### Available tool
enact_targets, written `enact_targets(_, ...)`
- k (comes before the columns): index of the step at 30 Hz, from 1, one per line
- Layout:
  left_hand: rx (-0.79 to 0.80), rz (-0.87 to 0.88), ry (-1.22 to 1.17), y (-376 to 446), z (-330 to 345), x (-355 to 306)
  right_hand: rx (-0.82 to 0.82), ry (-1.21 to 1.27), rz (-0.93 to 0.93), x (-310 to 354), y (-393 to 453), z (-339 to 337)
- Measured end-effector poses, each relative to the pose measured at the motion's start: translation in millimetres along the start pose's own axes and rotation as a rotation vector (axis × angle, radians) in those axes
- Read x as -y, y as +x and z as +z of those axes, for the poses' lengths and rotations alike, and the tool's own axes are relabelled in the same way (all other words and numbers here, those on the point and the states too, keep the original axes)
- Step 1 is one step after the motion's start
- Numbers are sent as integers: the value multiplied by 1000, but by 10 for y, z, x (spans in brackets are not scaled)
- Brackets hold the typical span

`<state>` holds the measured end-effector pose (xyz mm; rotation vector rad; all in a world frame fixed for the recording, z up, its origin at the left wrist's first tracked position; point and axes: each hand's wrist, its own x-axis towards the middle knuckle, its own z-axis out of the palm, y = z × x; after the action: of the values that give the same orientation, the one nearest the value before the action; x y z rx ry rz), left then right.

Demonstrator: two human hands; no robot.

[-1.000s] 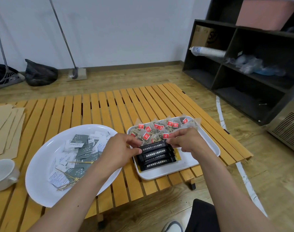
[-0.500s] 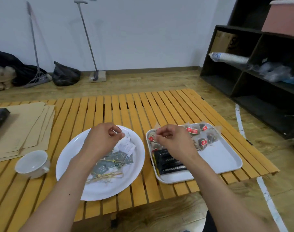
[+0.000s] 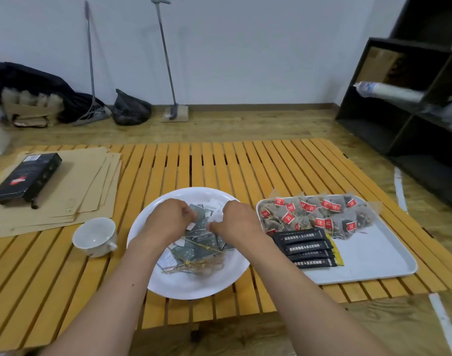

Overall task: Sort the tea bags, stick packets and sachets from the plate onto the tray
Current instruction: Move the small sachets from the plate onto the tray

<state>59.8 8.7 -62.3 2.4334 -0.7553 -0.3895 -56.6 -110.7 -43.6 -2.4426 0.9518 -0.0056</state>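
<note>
1. Both hands down over the plate (image 3: 168, 283) now, left hand (image 3: 168, 222) at about 10 o'clock of the pile, right hand (image 3: 235, 222) at about 2 o'clock.
2. Left hand curled, fingertips pinching at a dark sachet (image 3: 201, 222) in the heap; grip looks partial, cannot tell whether it is lifted clear.
3. Right hand curled too, fingertips buried among the sachets; cannot tell whether anything is actually caught.
4. Changed from half a second back: right hand gone from above the tray (image 3: 374, 263) across to the plate; left hand dropped from holding white packets aloft into the pile.
5. Changed from a second back: both hands off the black stick packets (image 3: 305, 249), now lined up at the tray's 7 o'clock corner.
6. Meaning, by judgement: stick packets sorted, tea bags (image 3: 320, 214) already massed along the tray's 12 o'clock edge, sachets next.
7. Left on the plate: dark and white sachets, plus a tied straw-coloured bundle (image 3: 206, 265) at 6 o'clock.
8. Bare patch of tray at 4 o'clock, likely room for the sachets.
9. Beside the plate on the tabletop (image 3: 219, 165) at 9 o'clock: a white cup (image 3: 95, 236).
</note>
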Motion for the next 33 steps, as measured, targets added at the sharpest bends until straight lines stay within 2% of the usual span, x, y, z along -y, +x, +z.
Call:
enact_targets(5,-10,-131,-123,-1,-31,29,53,142,52,41,20,-11)
enact_targets(10,118,-211,-218,-1,-84,-63,117,275,111,-7,26,17)
enact_targets(16,200,-232,-227,-29,-95,-114,189,298,8,21,27,67)
enact_targets(22,195,-247,-249,-75,-169,-106,255,512,-181,-39,1,2)
enact_targets(25,199,-256,-287,-76,-220,-72,258,588,-211,-57,17,-95)
enact_targets(27,189,-277,-314,-79,-253,-77,166,543,-183,-61,48,-119)
enact_targets(30,171,-287,-320,-89,-339,-79,11,323,-130,-75,63,-154)
enact_targets(33,105,-280,-334,-71,-462,3,42,117,-89,-99,-13,-183)
